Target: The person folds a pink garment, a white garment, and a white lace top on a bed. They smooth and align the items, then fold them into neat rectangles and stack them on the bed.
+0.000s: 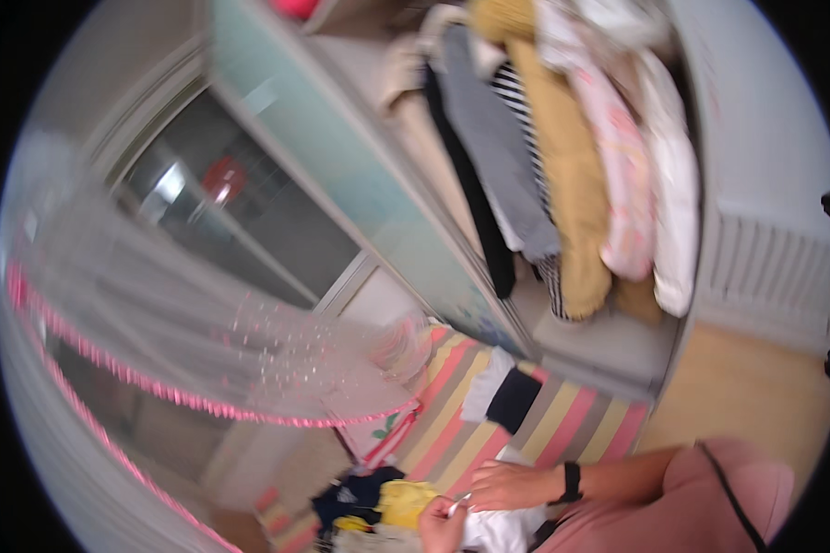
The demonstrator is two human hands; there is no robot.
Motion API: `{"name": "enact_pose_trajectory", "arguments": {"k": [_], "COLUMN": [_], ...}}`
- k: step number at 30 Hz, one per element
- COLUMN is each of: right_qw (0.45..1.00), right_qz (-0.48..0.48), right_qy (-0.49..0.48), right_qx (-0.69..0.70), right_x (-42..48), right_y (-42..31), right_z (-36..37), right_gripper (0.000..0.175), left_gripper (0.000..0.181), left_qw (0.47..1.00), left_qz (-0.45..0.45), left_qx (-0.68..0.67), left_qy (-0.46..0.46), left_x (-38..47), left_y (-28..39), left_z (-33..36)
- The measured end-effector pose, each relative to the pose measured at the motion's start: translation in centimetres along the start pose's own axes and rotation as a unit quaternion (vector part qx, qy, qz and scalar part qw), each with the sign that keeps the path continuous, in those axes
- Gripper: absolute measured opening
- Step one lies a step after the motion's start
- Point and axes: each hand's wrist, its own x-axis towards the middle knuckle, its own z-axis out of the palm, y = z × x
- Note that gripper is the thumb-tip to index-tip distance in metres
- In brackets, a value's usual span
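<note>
A white cloth garment lies in front of me at the bottom of the view. My left hand pinches a bit of its edge between thumb and fingers. Close against it, my right hand, with a black band on the wrist, has its fingers on the same white cloth. Left of the hands is a loose heap with a yellow garment and a navy garment. Farther up, a white and navy piece of clothing lies flat on the striped bed cover. Blur hides finer detail.
An open wardrobe holds several hanging clothes, among them a mustard garment. Its frosted sliding door stands left of them. A sheer bed net with pink trim hangs at left. A pink-and-white item lies by the net.
</note>
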Motion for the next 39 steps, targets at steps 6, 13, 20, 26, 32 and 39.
{"name": "enact_pose_trajectory", "arguments": {"k": [6, 13, 20, 26, 32, 39], "right_qw": [0.989, 0.986, 0.989, 0.928, 0.962, 0.969], "right_qz": [-0.012, 0.090, 0.104, 0.237, 0.179, 0.171], "right_qy": [-0.035, -0.021, -0.067, -0.157, -0.167, -0.111], "right_qx": [0.143, 0.136, 0.083, 0.239, 0.120, 0.142], "right_x": [-0.8, -1.1, -1.2, 0.4, 1.6, 2.2], "right_y": [-0.3, -1.3, -1.5, -1.9, -1.4, -1.8], "right_z": [1.6, -1.0, -2.6, -3.6, -3.5, -2.1], "right_gripper": [0.023, 0.022, 0.021, 0.020, 0.020, 0.018], "left_gripper": [0.023, 0.023, 0.030, 0.024, 0.020, 0.024], "left_qw": [0.998, 0.977, 0.975, 0.999, 0.969, 0.939], "left_qz": [-0.024, -0.113, -0.085, -0.018, -0.133, -0.148], "left_qx": [-0.026, -0.155, -0.207, 0.009, -0.207, -0.311], "left_qy": [0.053, 0.093, -0.020, 0.032, 0.037, 0.004], "left_x": [0.6, -0.8, -3.9, -5.0, -4.1, -4.0], "left_y": [-1.4, -0.6, 2.9, 3.1, 1.4, 1.0], "left_z": [-0.2, 1.5, 2.7, 2.9, 1.4, 0.0]}}
